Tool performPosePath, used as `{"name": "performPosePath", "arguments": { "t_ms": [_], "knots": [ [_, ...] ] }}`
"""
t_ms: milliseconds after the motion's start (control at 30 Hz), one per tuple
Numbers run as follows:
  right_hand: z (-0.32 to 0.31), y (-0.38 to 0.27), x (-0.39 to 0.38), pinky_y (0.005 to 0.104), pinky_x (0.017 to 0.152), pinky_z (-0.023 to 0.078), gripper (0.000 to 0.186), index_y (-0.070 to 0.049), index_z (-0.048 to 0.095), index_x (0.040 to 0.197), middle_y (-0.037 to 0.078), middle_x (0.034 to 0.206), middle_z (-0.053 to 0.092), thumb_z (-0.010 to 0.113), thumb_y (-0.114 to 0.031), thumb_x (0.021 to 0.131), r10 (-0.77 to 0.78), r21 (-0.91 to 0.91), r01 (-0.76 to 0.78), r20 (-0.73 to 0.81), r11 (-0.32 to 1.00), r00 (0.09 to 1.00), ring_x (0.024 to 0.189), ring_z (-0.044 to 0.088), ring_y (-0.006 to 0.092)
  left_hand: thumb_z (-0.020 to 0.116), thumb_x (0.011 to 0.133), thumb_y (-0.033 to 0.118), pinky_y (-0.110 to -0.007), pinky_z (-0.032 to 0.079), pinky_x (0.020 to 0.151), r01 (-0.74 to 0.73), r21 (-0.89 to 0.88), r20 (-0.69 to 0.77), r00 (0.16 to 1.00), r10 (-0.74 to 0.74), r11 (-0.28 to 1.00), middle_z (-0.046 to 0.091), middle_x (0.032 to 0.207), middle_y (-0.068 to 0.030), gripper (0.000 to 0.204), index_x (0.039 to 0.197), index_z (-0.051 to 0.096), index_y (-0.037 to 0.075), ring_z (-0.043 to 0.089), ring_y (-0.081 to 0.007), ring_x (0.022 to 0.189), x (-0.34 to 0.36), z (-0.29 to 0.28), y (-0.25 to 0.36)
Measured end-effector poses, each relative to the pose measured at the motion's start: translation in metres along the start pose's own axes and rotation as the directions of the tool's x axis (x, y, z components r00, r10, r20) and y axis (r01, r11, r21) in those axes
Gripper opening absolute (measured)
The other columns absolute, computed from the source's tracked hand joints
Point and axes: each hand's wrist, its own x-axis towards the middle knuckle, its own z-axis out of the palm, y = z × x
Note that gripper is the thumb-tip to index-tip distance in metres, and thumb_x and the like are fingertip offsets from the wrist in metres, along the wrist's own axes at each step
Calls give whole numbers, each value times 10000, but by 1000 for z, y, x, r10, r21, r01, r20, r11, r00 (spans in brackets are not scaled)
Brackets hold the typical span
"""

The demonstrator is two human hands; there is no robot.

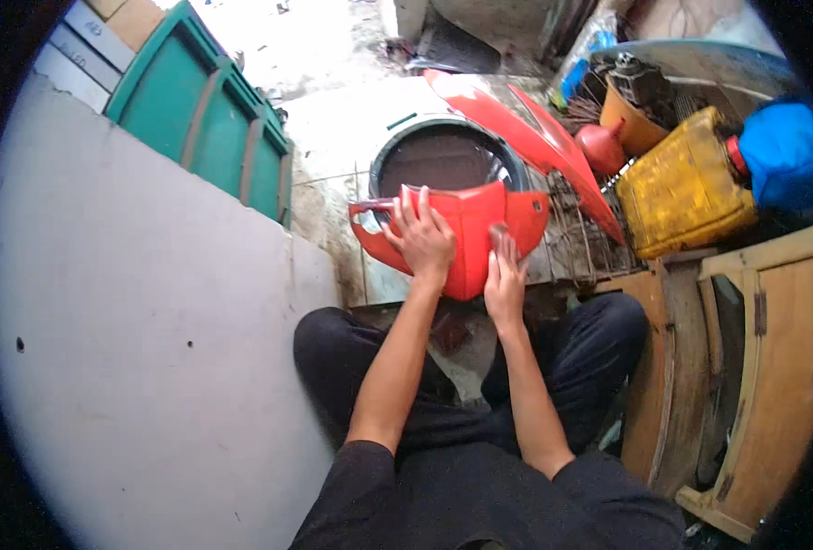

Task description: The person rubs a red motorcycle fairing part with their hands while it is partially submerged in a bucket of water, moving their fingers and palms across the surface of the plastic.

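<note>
A glossy red motorcycle fairing panel (476,215), pointed toward me, lies tilted over the near rim of a round black basin (379,170) of dark liquid. My left hand (422,240) is on the panel's left half, fingers spread up to its upper edge, holding it. On the right half my right hand (505,266) presses its fingertips to the surface, fingers together. Under them shows a small brown piece (498,232), too little of it visible to name its kind.
Another long red body panel (553,137) leans behind the basin at right. Beyond it are a yellow jerrycan (686,188), a blue bag (782,156) and an orange container (636,119). A white board (149,321) stands at left; wooden furniture (773,367) at right.
</note>
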Motion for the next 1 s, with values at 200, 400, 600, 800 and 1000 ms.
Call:
{"name": "performPosePath", "arguments": {
  "t_ms": [200,400,600,800,1000],
  "knots": [
    [2,-7,56,714,1136,10,603,-92,260,1570,141,1620,268,365,-392,1058,92,-109,-82,93,991,991,1504,231,314,479,953,263,-654,226,1120,11,15,-9,1000,-11,1000,380,1546,-110,461,1398,534,161,338,-304,1435,0,0,2],
    [3,-5,113,727,1132,21,777,-144,177,1593,158,1632,218,407,-582,994,149,-162,-125,147,979,978,1507,188,363,473,966,266,-677,184,1127,22,-54,14,1000,-21,998,381,1543,-113,458,1413,520,176,308,-324,1455,3,1,6],
    [-1,-24,-4,740,1116,36,766,-156,132,1603,174,1647,151,377,-574,1009,114,-64,-106,133,992,985,1513,144,389,485,961,278,-654,215,1123,17,-10,-1,1000,-17,1000,385,1540,-108,466,1410,523,164,325,-310,1446,-1,-2,1],
    [2,-16,36,763,1096,4,708,-147,179,1595,139,1658,129,306,-561,1034,228,-70,-221,116,973,967,1533,74,336,458,976,282,-666,182,1134,29,-25,6,1000,-29,999,385,1541,-99,456,1415,518,177,319,-311,1451,0,-3,0],
    [-10,3,127,731,1128,38,721,-127,232,1579,126,1648,181,276,-589,1027,274,-177,-238,221,955,936,1530,100,331,485,958,263,-678,198,1125,32,-65,17,999,-31,997,380,1542,-106,462,1410,518,175,331,-329,1442,3,-5,10]
  ]
}}
